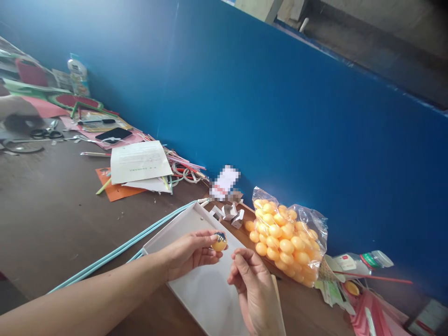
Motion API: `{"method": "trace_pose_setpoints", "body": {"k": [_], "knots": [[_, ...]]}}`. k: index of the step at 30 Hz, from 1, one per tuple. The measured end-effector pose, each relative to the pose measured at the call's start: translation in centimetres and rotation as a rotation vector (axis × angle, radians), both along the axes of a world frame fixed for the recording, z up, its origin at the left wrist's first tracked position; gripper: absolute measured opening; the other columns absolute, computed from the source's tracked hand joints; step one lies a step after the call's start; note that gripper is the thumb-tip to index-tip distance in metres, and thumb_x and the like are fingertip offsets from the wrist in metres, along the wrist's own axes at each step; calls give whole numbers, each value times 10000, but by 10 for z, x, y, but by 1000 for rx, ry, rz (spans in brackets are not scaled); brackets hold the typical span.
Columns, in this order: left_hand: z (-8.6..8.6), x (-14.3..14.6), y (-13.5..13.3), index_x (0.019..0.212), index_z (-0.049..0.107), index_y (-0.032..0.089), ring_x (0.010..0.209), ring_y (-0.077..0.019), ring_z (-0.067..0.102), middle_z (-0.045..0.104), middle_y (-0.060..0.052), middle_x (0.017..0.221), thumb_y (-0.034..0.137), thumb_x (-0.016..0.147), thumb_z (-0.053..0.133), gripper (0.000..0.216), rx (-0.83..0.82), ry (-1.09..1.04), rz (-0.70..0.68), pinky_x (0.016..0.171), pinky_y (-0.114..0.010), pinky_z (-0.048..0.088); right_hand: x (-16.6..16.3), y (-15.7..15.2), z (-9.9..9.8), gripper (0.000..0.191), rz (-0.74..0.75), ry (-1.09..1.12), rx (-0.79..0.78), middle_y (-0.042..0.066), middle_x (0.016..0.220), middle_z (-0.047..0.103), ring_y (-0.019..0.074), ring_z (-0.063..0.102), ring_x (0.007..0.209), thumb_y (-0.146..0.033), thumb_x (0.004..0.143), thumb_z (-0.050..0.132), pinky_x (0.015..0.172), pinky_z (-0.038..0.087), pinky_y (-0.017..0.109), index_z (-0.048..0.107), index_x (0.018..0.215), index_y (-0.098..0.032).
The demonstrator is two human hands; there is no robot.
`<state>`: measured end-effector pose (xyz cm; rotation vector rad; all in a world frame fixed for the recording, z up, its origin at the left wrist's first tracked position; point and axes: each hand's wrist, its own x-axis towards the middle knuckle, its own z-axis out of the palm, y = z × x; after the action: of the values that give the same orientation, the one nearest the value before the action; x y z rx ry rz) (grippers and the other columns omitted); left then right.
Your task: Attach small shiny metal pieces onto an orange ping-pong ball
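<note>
Ball [220,242] hangs over the tray [210,298], pinched in the fingers of the left hand [189,251]; a light, steady grip should suit it. Right hand [250,280], nearby: fingers drawn together, contents impossible to tell.

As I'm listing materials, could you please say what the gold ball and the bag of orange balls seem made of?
Gold ball in the left hand: perhaps polished metal or metallic-coated plastic, judging by its mirror-like highlights.
Bag: probably thin plastic film, being glossy, creased and see-through.
</note>
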<state>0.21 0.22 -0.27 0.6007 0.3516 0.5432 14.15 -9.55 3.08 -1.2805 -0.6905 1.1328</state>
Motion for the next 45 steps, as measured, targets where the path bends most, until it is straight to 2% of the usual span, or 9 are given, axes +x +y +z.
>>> {"method": "trace_pose_setpoints", "body": {"k": [5,9,14,18,21,25,32,37,45], "knots": [[2,0,1,1057,570,122,733,-115,609,639,-104,934,257,784,604,307,-24,-37,21,726,-241,481,-9,9,10,152,26,1,80,-31,620,551,68,492,546,-308,772,622,524,426,169,591,852,-183],[1,0,2,1039,569,122,714,-112,608,636,-96,918,250,770,618,301,-49,-39,26,697,-231,479,-13,14,-1,112,3,26,122,-53,562,509,55,452,509,-290,791,602,505,405,156,572,842,-195],[1,-1,1,1032,579,125,724,-107,596,634,-99,921,250,772,615,291,-33,-45,14,714,-234,471,-13,13,-16,107,23,31,121,-38,637,547,50,452,533,-275,812,584,529,425,167,584,866,-183],[2,-1,1,1023,588,121,722,-104,586,633,-95,892,252,776,610,281,-28,-46,7,725,-240,466,-11,11,-21,111,21,54,126,-15,705,563,63,471,587,-264,830,559,533,440,174,603,876,-173],[2,-1,1,1040,585,126,741,-115,592,632,-100,921,258,773,612,298,-26,-29,11,735,-252,466,-10,10,-23,75,15,84,132,-29,670,542,56,455,564,-233,824,566,509,429,161,602,865,-182],[2,0,2,1049,581,131,750,-121,597,630,-103,946,271,770,616,314,-27,-2,13,725,-250,466,-11,10,-23,53,21,163,176,-55,595,483,40,417,518,-208,829,557,484,408,139,597,858,-188],[0,0,1,1025,585,131,719,-110,584,634,-89,887,253,770,615,284,-32,-15,8,718,-252,463,-15,11,-22,81,54,226,168,-40,682,523,28,437,536,-233,850,534,490,417,129,595,830,-182],[2,0,1,1003,590,131,724,-115,584,640,-94,873,254,761,625,274,-39,-20,10,731,-259,459,-14,12,-22,44,16,215,133,-15,808,570,38,474,586,-225,822,574,475,427,127,583,801,-188],[0,0,0,1008,600,138,728,-118,600,647,-97,920,275,755,628,288,-33,-19,-5,721,-254,460,-13,11,-22,19,-11,219,157,-38,734,552,27,445,545,-205,818,581,466,412,112,574,802,-199]]}}
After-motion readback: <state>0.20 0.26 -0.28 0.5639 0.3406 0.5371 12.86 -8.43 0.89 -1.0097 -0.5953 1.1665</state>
